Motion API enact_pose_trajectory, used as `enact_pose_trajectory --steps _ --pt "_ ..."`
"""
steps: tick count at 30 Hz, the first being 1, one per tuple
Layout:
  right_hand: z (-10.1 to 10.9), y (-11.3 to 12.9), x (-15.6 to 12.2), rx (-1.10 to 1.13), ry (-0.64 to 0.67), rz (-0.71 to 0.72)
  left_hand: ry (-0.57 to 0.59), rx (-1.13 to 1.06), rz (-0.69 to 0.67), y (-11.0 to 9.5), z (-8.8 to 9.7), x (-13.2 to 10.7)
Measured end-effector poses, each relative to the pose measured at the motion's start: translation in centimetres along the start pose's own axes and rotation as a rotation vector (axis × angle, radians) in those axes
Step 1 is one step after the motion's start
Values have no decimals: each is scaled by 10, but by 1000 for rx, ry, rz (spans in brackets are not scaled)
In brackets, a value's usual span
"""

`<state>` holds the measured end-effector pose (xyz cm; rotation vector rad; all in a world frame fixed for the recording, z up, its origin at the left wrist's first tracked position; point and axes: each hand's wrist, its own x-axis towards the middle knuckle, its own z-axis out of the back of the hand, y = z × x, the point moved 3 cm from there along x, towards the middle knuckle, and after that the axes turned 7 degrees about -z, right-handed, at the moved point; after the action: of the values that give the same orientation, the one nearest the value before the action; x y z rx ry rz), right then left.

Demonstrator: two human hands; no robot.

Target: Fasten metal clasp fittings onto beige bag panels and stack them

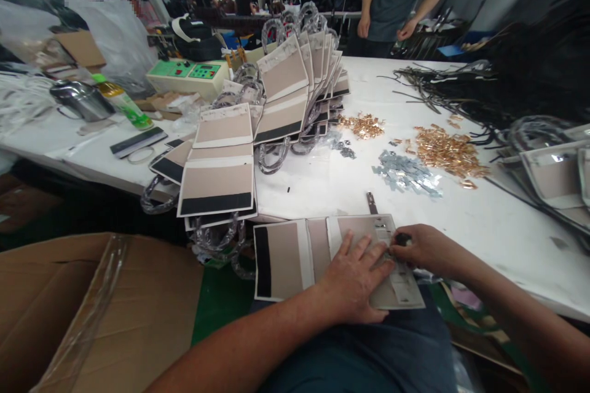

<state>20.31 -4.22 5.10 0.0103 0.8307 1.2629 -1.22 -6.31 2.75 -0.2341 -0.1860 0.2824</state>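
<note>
A beige bag panel (318, 258) with a black end strip and white bands lies across my lap, at the table's front edge. My left hand (354, 276) rests flat on it with the fingers spread. At the panel's right end, my right hand (415, 249) is closed around a small tool with a dark rounded handle (404, 239). The tool's tip is hidden, so I cannot tell what kind it is. Beneath that hand runs a clear strip (397, 279) over the panel. Just beyond the panel's far edge lies a short dark metal piece (371, 202).
Stacked beige panels with wrapped handles (221, 153) stand at the left. Gold metal clips (447, 150) and grey metal plates (405, 173) lie in piles on the white table (313, 190). A cardboard box (152, 295) is at lower left. Another person (405, 0) stands across the table.
</note>
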Motion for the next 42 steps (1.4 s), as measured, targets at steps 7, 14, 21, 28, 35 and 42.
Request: enact_pose_trajectory --steps 7,14,21,28,35,42 --pt "0 -1 -1 59 -11 11 -9 7 11 0 -1 0" --pt "-4 -8 -1 121 21 -5 -3 -9 17 0 -3 1" --pt "-6 -5 -1 59 -154 12 28 13 2 -1 -1 4" --pt "17 -9 -23 456 -314 -20 58 69 0 -5 3 6" --pt "17 -2 -19 1359 -505 301 79 97 15 -7 5 11" --pt "-1 -21 -3 1667 -527 242 72 113 13 -7 4 13"
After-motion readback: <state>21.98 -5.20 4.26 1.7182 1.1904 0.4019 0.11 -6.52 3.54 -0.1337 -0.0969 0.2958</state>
